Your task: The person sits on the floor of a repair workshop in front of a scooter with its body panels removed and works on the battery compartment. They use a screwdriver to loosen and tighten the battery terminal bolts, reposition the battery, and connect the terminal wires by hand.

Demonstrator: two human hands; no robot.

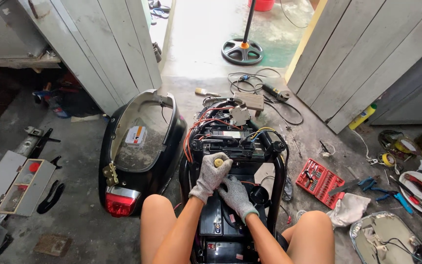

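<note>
A tool with a round yellow handle (pixel 219 162) sticks up in the middle of the open scooter frame (pixel 279 181). The left hand (pixel 212 175) wears a grey glove, and its grip is closed around that tool, with the yellow end poking out on top. The right hand (pixel 237 194), gloved too, rests just near and right of it, fingers curled on the black parts below; I cannot tell if it grips anything.

Just far of the hands lie black boxes with red, orange, yellow and blue wires (pixel 206 128). The person's bare knees are on each side of the frame, at the near edge.

To the left, on the floor, stands a black scooter shell (pixel 172 142) with a red tail light (pixel 119 202). Further left lies an open white box (pixel 15 185).

To the right, on the floor, are a red case of small tool bits (pixel 319 181), a white rag (pixel 348 209), blue-handled pliers (pixel 374 187) and a shiny scooter panel (pixel 367 234). Far off, by the open wooden doors, lie a paint brush (pixel 205 92), a power tool with a cable (pixel 275 92) and a round black stand base (pixel 242 51).
</note>
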